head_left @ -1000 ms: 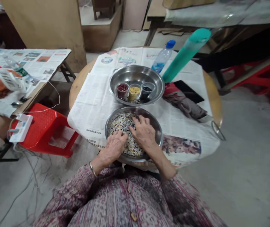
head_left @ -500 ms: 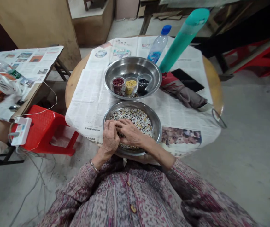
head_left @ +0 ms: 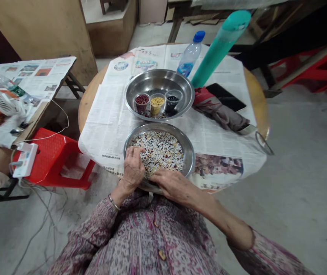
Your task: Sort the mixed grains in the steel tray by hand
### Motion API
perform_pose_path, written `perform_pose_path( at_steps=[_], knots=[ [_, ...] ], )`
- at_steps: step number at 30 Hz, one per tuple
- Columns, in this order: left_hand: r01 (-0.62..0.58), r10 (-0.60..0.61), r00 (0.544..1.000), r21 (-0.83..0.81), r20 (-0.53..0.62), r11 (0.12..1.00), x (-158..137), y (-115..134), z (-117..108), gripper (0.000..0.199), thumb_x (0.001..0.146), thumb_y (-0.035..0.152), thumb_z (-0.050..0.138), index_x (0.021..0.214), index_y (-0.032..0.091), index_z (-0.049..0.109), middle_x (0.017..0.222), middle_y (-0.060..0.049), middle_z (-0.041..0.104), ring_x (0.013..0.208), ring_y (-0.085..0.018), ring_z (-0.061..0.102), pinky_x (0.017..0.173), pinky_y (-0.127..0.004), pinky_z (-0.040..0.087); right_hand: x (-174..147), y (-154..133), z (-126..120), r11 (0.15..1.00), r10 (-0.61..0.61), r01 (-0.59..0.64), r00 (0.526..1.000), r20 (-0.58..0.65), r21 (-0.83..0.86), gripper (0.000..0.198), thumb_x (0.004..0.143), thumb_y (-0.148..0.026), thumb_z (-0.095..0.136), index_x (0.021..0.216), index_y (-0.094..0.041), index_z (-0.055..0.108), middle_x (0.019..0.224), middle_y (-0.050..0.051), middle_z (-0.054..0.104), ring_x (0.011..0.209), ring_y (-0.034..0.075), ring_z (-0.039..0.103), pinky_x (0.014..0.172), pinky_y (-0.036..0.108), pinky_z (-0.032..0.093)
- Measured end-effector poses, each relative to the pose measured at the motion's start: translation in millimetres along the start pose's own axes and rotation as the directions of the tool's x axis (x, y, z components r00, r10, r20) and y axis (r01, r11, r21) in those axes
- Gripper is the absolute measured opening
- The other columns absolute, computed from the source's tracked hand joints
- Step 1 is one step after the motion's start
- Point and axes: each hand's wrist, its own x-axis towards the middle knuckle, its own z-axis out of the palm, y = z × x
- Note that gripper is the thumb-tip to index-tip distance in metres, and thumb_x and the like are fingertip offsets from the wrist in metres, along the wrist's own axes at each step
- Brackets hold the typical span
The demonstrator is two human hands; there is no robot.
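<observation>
Just beans (head_left: 160,151) under both hands' fingers (head_left: 136,152)

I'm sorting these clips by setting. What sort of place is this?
Probably a plain workroom or workshop, not a kitchen: bare concrete floor, newspaper-covered round table and side table, red plastic stool, and wooden furniture behind.

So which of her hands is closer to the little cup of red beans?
Left. The left hand rests on the near bowl's left side, almost straight below the red cup. The right hand lies at that bowl's near rim, lower and further right.
</observation>
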Motion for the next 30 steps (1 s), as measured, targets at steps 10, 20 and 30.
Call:
perform_pose_path(
  at_steps=[10,20,30],
  knots=[
    [0.006,-0.006,0.999,0.007,0.038,1.0,0.0,0.7,-2.7,0.031,0.089,-0.002,0.035,0.102,0.02,0.053,0.098,-0.007,0.06,0.095,-0.023,0.055,0.089,-0.038,0.047,29.6,44.3,-13.3,0.912,0.292,-0.396,0.807,-0.514,-0.104,0.036,0.093,-0.015,0.045,0.125,-0.016,0.062,0.13,0.017,0.062,0.115,0.031,0.053,0.094,0.045,0.05],
    [0.001,-0.002,1.0,0.009,0.024,1.0,-1.3,-0.3,-1.2,0.03,0.093,0.001,0.036,0.106,0.019,0.055,0.102,-0.007,0.061,0.1,-0.022,0.056,0.092,-0.038,0.047,35.6,23.1,22.2,0.94,0.32,-0.214,0.818,-0.478,0.265,0.026,0.092,-0.015,0.05,0.113,-0.017,0.064,0.107,0.011,0.067,0.1,0.022,0.062,0.09,0.036,0.05],
    [0.028,-0.027,0.994,0.003,-0.107,1.0,-0.7,2.7,-4.4,0.022,0.104,0.017,0.037,0.114,0.018,0.056,0.115,-0.01,0.059,0.113,-0.021,0.053,0.1,-0.04,0.044,60.9,4.1,6.3,0.989,-0.019,-0.026,0.953,-0.303,-0.146,0.026,0.089,-0.017,0.055,0.111,-0.015,0.069,0.124,0.016,0.063,0.117,0.031,0.049,0.095,0.046,0.044]
  ],
)
